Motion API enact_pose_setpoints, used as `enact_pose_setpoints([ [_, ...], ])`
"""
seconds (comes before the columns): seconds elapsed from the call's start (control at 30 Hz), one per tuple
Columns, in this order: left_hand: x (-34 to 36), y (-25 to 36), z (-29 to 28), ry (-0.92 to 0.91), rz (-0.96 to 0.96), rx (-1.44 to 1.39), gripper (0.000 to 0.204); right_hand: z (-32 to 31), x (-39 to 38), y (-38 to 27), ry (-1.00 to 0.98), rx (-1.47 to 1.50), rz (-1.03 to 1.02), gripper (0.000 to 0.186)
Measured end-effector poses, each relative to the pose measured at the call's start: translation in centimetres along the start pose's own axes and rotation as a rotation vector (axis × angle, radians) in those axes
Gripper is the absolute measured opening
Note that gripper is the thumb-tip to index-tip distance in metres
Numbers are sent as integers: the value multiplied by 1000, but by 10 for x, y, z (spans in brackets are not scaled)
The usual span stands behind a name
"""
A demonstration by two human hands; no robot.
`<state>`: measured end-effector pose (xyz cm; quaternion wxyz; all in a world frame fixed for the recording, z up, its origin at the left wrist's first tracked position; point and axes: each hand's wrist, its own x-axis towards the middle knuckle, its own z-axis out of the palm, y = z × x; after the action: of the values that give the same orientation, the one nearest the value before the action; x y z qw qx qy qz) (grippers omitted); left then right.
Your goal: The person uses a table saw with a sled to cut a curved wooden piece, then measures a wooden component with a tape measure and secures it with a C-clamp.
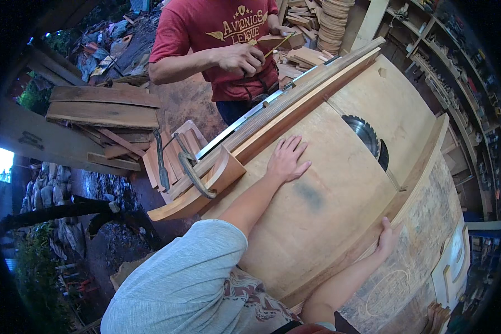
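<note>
My left hand (pixel 286 160) lies flat on a wide plywood board (pixel 309 222), fingers spread, holding nothing. A toothed circular saw blade (pixel 363 132) stands up through a slot in this board, ahead and to the right of that hand; its teeth show distinctly. At the board's right side, my right hand (pixel 386 239) grips the long wooden rail (pixel 367 236), thumb toward its top; some of its fingers are hidden. Along the far left side runs a thick wooden fence (pixel 295 108). A metal clamp (pixel 192 172) sits at its near end, by a curved wooden piece (pixel 224 170).
Across the fence a person in a red shirt (pixel 217 33) holds a yellow tape measure (pixel 278 45) and a wood block (pixel 281 40). Planks (pixel 103 106) are piled at left. Stacked wood pieces (pixel 335 22) stand behind, and loaded shelves (pixel 456 72) line the right. A worn tabletop (pixel 412 245) adjoins the rail.
</note>
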<state>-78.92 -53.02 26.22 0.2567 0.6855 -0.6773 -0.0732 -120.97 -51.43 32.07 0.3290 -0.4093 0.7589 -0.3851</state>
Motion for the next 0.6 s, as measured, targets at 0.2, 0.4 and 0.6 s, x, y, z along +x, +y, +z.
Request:
enact_pose_setpoints([
  [0.2, 0, 0, 0, 0, -1, -2, 64, 0, 3, 4, -30, 52, -32, 86],
  [0.4, 1, 0, 1, 8, 2, 3, 64, 0, 4, 8, -11, 9, -80, 80],
  [0.6, 1, 1, 1, 2, -1, -4, 64, -2, 0, 2, -4, -82, -68, 85],
])
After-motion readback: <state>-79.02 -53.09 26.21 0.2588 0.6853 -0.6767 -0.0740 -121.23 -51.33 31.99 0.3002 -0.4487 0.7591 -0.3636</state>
